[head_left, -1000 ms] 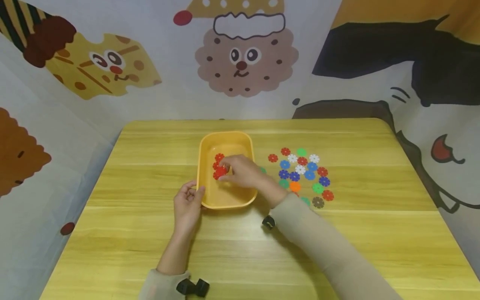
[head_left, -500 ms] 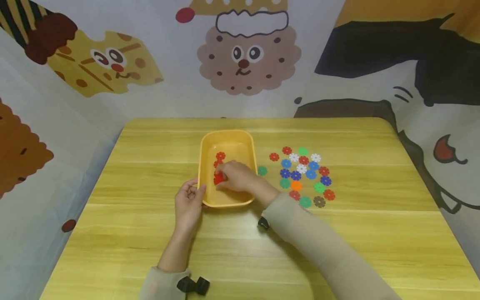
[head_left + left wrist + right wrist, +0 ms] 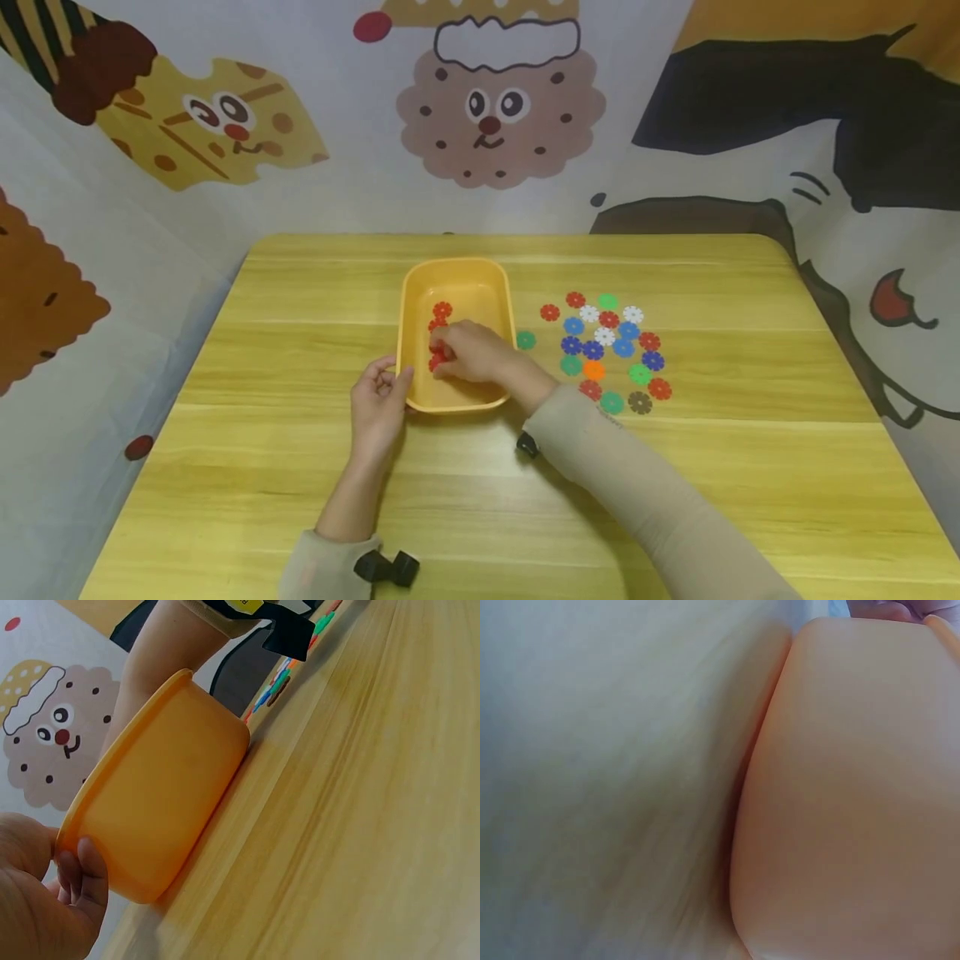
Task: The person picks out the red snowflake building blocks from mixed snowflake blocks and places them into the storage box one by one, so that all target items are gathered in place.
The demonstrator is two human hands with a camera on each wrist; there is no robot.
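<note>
An orange-yellow plastic basin (image 3: 457,400) stands on the wooden table. My left hand (image 3: 378,412) grips its near left rim, thumb over the edge and fingers outside; the left wrist view shows this hand (image 3: 49,900) on the basin wall (image 3: 161,780). Inside the basin, my right hand (image 3: 476,350) pinches a red snowflake disc (image 3: 436,364) low over the floor, its fingertips partly covering it. Beyond those fingers, more red snowflake discs (image 3: 442,309) lie in a row. The right wrist view holds mostly the basin's outer wall (image 3: 847,787), with the right hand out of sight.
Right of the basin, loose snowflake discs (image 3: 593,350) in several colours are spread on the table (image 3: 750,483). One green disc (image 3: 527,340) lies close to the basin's right side. A cartoon-printed cloth (image 3: 360,200) hangs behind the table.
My right hand has lowered and shifted slightly toward the near side of the basin with the red snowflake disc. The left hand keeps its hold on the rim.
</note>
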